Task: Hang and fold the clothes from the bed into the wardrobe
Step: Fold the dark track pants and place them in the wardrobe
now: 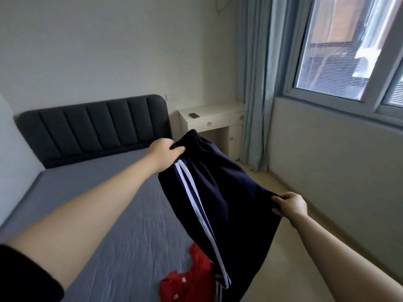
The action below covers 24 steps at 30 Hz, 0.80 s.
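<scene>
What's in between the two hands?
In the head view, dark navy trousers with white side stripes stretch between the left hand and the right hand. Each hand grips an edge of them.

The dark navy track trousers with white side stripes (222, 192) run off the bottom edge and cover part of the crumpled red cloth garment (185, 282), itself cut by that edge. The small dark flat object (194, 115) on the white worktop (218, 110) is too small to identify.
</scene>
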### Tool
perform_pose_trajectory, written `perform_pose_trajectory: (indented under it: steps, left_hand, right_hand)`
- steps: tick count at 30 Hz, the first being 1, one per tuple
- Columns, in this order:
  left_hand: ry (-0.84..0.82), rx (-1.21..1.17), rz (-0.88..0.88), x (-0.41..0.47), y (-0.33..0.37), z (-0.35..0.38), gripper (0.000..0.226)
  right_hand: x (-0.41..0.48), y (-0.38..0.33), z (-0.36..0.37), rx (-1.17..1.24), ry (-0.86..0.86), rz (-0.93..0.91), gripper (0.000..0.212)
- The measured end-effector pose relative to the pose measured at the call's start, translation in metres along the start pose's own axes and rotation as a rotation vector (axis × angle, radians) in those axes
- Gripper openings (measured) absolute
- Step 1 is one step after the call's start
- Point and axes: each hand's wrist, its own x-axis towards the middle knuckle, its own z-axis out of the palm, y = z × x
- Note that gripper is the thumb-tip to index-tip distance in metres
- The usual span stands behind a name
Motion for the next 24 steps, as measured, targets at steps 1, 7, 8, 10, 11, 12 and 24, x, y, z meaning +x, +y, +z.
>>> perform_pose_trajectory:
  steps: [1, 7, 8, 10, 11, 12, 24]
  left_hand:
    - [-0.026, -0.011, 0.003, 0.0, 0.007, 0.013, 0.04]
    - [-0.105, -0.121, 0.01, -0.001, 0.016, 0.072, 0.035]
    - [-0.108, -0.134, 0.001, -0.003, 0.012, 0.079, 0.036]
    - [-0.118, -0.162, -0.029, -0.01, -0.005, 0.088, 0.04]
    - [-0.117, -0.174, -0.055, -0.014, -0.017, 0.09, 0.041]
    - [-0.108, -0.188, -0.089, -0.017, -0.033, 0.09, 0.041]
    - [0.047, -0.082, -0.618, -0.11, -0.313, 0.059, 0.038]
  right_hand:
    - [0.001, 0.009, -0.012, -0.002, 0.029, 0.016, 0.015]
    - [0.006, 0.043, -0.055, -0.078, 0.125, 0.051, 0.018]
    - [0.008, 0.045, -0.056, -0.095, 0.132, 0.051, 0.018]
    - [0.011, 0.047, -0.048, -0.153, 0.134, 0.042, 0.019]
    - [0.011, 0.047, -0.039, -0.191, 0.119, 0.031, 0.02]
    - [0.013, 0.045, -0.026, -0.228, 0.095, 0.017, 0.021]
    - [-0.018, 0.059, 0.282, -0.598, -0.434, -0.14, 0.02]
